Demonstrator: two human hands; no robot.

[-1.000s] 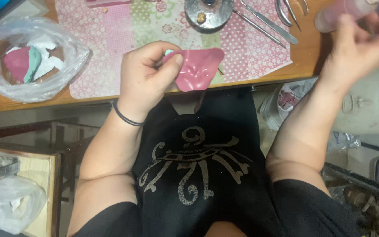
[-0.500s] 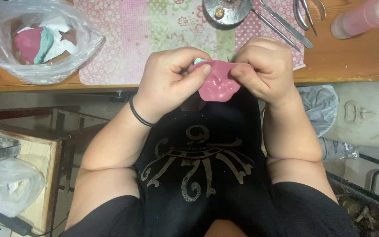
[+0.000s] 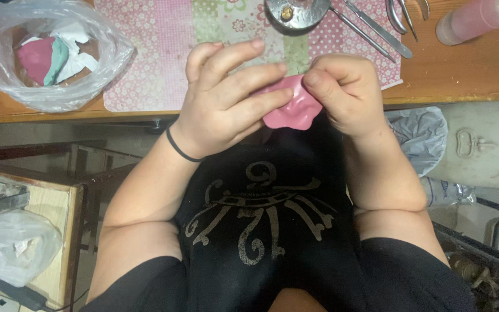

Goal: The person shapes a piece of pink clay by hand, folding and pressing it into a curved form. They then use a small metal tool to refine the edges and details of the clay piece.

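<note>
A soft pink lump of clay (image 3: pixel 295 110), flattened and folded, is held between both hands just in front of the wooden table's edge (image 3: pixel 446 95). My left hand (image 3: pixel 226 95), with a black band on the wrist, wraps its fingers over the clay's left side. My right hand (image 3: pixel 345 92) pinches the clay's right edge with thumb and fingers. Part of the clay is hidden under my left fingers.
A pink floral paper mat (image 3: pixel 157 46) covers the table. At the left lies a clear plastic bag (image 3: pixel 47 55) with pink, green and white pieces. A round metal dish (image 3: pixel 295 13), metal tools (image 3: pixel 371 32) and a pink bottle (image 3: pixel 475 20) lie at the back right.
One second ago my right hand was up at the right, away from the clay. It has come in and gripped the clay with my left hand; both hands now sit closer.
</note>
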